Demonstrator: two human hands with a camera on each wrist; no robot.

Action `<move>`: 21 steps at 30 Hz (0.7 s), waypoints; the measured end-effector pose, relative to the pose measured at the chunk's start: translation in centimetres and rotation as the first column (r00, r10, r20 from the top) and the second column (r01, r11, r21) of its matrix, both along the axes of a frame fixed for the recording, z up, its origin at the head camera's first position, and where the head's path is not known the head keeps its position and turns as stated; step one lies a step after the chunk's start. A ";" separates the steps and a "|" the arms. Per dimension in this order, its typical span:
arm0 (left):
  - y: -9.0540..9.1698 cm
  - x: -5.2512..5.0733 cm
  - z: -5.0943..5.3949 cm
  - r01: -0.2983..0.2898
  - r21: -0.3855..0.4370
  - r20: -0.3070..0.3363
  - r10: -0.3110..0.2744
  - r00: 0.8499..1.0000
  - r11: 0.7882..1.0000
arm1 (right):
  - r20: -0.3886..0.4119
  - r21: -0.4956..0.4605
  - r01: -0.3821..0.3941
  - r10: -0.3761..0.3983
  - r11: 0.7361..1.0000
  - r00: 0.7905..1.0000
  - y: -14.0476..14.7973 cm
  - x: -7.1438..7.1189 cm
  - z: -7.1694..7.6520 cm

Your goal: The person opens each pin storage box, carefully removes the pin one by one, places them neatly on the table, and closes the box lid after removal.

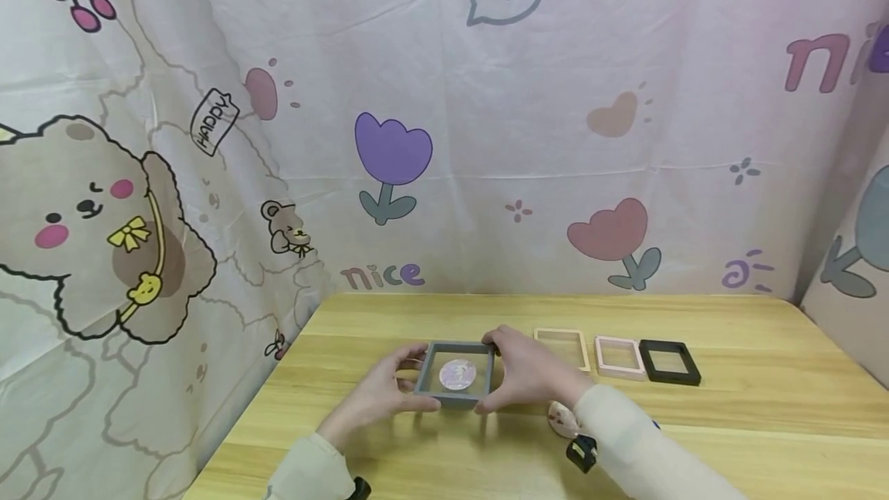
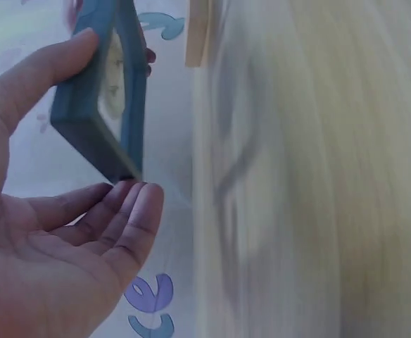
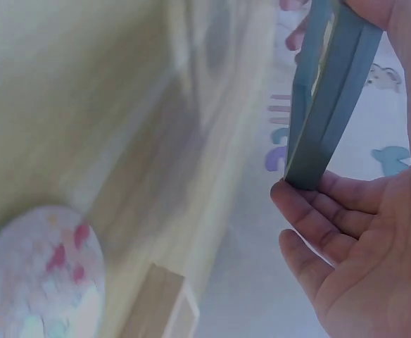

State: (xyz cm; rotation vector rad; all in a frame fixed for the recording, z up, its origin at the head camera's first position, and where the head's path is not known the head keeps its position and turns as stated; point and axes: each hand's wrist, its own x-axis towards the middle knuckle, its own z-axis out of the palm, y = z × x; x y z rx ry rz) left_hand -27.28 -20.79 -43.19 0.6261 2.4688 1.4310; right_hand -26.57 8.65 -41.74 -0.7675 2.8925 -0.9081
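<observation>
A square grey-blue display frame point(image 1: 460, 401) with a see-through middle is held between both hands, raised off the table. A round, pale purple disc point(image 1: 458, 375) sits in its see-through middle. My left hand point(image 1: 378, 393) grips the frame's left side, thumb at the near corner. On the opposite side my right hand point(image 1: 531, 370) holds it, with the thumb near the front corner and fingers at the far one. In the left wrist view the thumb presses the frame's edge point(image 2: 86, 105) and fingertips touch a corner. Fingertips also meet a frame corner point(image 3: 307, 169) in the right wrist view.
Right of the hands lie a cream frame point(image 1: 589, 353), a pink frame point(image 1: 620, 373) and a black frame point(image 1: 670, 378). A round patterned disc point(image 1: 562, 419) lies on the wooden table point(image 1: 430, 457) by the right forearm. Printed curtain point(image 1: 486, 137) hangs behind and left.
</observation>
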 end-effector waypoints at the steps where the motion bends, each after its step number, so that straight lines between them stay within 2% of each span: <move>1: 0.1 0.1 0.1 -0.004 0.011 -0.005 0.005 1.000 1.000 | -0.006 -0.007 -0.002 0.002 1.000 1.000 0.2 0.2 0.3; 5: 0.8 0.6 0.5 -0.002 0.061 -0.010 0.003 1.000 0.998 | -0.030 -0.040 -0.011 0.010 0.999 0.999 1.2 1.0 1.2; 10: 1.6 1.1 0.9 0.040 0.093 -0.004 -0.039 0.999 0.995 | -0.089 -0.044 -0.040 0.036 0.998 0.995 2.2 2.1 2.3; 16: 2.8 1.6 1.4 0.112 0.130 -0.034 -0.109 0.994 0.985 | -0.151 -0.025 -0.042 0.038 0.999 0.988 3.5 3.7 3.3; 21: 4.1 2.1 1.8 0.131 0.184 -0.075 -0.119 0.990 0.974 | -0.165 -0.057 -0.053 0.043 0.997 0.985 4.7 4.9 3.6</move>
